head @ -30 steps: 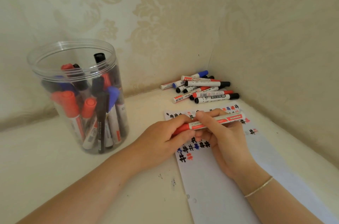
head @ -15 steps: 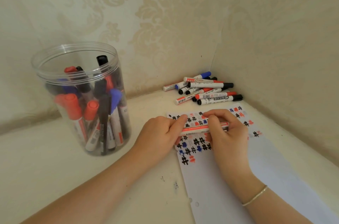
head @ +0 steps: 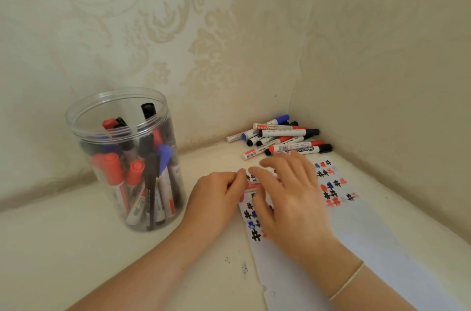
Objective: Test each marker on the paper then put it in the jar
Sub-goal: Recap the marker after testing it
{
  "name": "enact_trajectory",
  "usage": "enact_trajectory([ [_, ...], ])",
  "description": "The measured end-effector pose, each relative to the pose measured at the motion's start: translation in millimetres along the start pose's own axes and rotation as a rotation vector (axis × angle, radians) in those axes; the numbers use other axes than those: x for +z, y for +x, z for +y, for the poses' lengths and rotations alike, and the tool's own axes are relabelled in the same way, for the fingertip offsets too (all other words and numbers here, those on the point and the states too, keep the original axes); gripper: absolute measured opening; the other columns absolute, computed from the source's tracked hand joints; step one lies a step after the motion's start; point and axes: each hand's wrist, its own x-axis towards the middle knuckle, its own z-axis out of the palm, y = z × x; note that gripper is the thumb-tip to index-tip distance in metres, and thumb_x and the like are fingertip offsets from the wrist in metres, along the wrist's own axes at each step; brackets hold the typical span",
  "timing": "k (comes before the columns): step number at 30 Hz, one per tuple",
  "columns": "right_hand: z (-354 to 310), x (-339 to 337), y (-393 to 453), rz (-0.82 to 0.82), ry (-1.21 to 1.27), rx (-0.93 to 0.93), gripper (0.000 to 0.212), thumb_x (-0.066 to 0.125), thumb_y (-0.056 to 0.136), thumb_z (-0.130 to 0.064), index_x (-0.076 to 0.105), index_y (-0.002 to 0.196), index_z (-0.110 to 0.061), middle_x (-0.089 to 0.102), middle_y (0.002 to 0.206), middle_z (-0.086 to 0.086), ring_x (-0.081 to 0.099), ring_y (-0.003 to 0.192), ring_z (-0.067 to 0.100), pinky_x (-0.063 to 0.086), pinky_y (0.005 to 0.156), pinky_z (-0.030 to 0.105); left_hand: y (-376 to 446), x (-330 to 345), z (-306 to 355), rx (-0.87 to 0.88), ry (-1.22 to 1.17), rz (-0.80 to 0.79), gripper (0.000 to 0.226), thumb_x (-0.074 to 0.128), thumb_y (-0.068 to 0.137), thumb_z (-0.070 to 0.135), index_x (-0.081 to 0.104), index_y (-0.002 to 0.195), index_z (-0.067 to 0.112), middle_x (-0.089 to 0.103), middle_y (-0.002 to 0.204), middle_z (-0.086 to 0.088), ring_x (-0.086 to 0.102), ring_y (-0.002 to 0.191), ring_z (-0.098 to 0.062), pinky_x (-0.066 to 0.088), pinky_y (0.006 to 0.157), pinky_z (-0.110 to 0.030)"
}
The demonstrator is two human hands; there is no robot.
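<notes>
On the left of the tabletop [head: 63, 247] stands the clear plastic jar [head: 126, 157], open at the top and already well filled with markers standing on end: red caps, black caps and at least one blue among them. That, I judge, is the finished share of the work, and it looks like the larger share.

Just right of the jar, the left hand [head: 214, 196] is curled shut, its fingertips pinched on the end of a red marker [head: 252, 186]. Only a short strip of the marker shows, red and white, lying roughly level just above the paper [head: 344, 247]; I cannot tell whether its cap is on. The right hand [head: 288, 198] is blurred and spread over the same marker, fingers loosely apart; whether it grips the barrel or only rests on it I cannot tell.

The paper beneath both hands carries rows of small hash marks in black, red and blue along its far end, while the near part is blank, so plenty of room is left for more tests.

Further right, in the corner by the wall, a pile of markers [head: 280, 137] lies on its side, roughly a dozen, white barrels with red, black and blue caps. Those appear untested, so the job is well along but not done.
</notes>
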Motion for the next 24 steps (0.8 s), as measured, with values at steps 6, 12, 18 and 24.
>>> enact_trajectory([
  [6, -4, -3, 23, -0.404, -0.161, -0.209, 0.055, 0.062, 0.068, 0.0, 0.052, 0.12, -0.014, 0.056, 0.096, 0.002, 0.055, 0.081, 0.021, 0.05, 0.071, 0.032, -1, -1, -1, -0.019, -0.175, 0.036, 0.025, 0.041, 0.099, 0.025, 0.053, 0.077, 0.026, 0.059, 0.065, 0.016, 0.052, 0.064, -0.004, 0.039, 0.059, -0.018],
  [12, 7, -56, 127, -0.085, 0.227, 0.193, 0.032, 0.047, 0.095, -0.006, 0.054, 0.123, -0.02, 0.06, 0.106, 0.005, 0.059, 0.08, 0.022, 0.046, 0.072, 0.024, -3, 0, 2, 0.053, 0.034, -0.158, 0.034, 0.041, 0.097, 0.045, 0.039, 0.129, 0.033, 0.044, 0.132, 0.018, 0.038, 0.121, 0.003, 0.029, 0.104, -0.02],
  [18, -90, -83, 195, -0.07, 1.438, 0.239, 0.027, 0.059, 0.087, 0.005, 0.052, 0.111, -0.005, 0.068, 0.093, 0.018, 0.07, 0.083, 0.029, 0.059, 0.069, 0.036, -1, 1, -3, 0.228, 0.424, -0.256, 0.052, 0.045, 0.091, 0.053, 0.043, 0.134, 0.024, 0.036, 0.145, 0.008, 0.026, 0.134, -0.01, 0.014, 0.113, -0.029],
  [24, -127, -43, 192, -0.153, 0.769, -0.195, 0.062, 0.055, 0.082, 0.0, 0.035, 0.131, -0.032, 0.058, 0.088, 0.002, 0.064, 0.066, 0.023, 0.056, 0.066, 0.04, -1, 3, -7, 0.267, 0.396, -0.201, 0.044, 0.049, 0.089, 0.044, 0.049, 0.126, 0.021, 0.045, 0.129, 0.003, 0.033, 0.124, -0.013, 0.019, 0.109, -0.031],
])
